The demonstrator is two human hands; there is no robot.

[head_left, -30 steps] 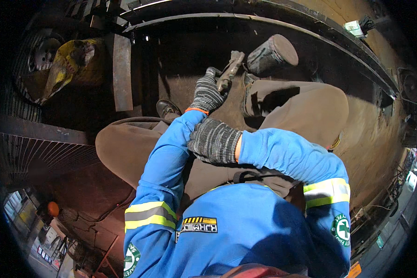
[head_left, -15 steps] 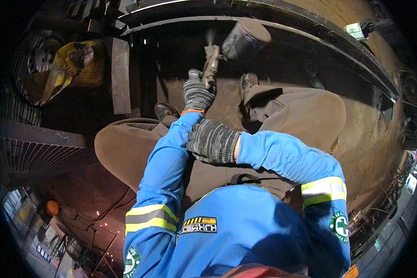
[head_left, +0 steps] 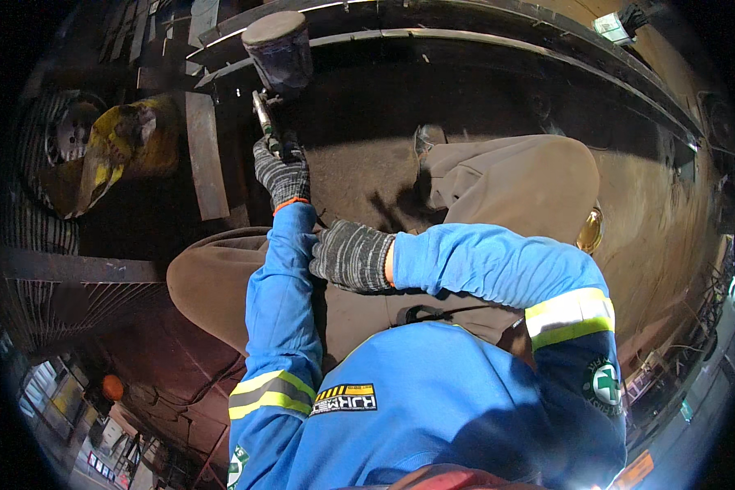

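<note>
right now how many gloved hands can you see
2. The left hand grips the hammer handle, raised ahead. The right hand rests against the left sleeve. No others visible.

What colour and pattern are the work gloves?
Grey-and-black speckled knit; the left hand's glove has an orange cuff edge. The right hand shows the pattern best, head view.

My left arm stretches straight up toward twelve o'clock, blue sleeve extended, the gloved left hand closed in a tight fist with knuckles up. My right forearm crosses in from three o'clock, bent at the elbow, and the gloved right hand rests flat against my left forearm, fingers curled loosely.
</note>
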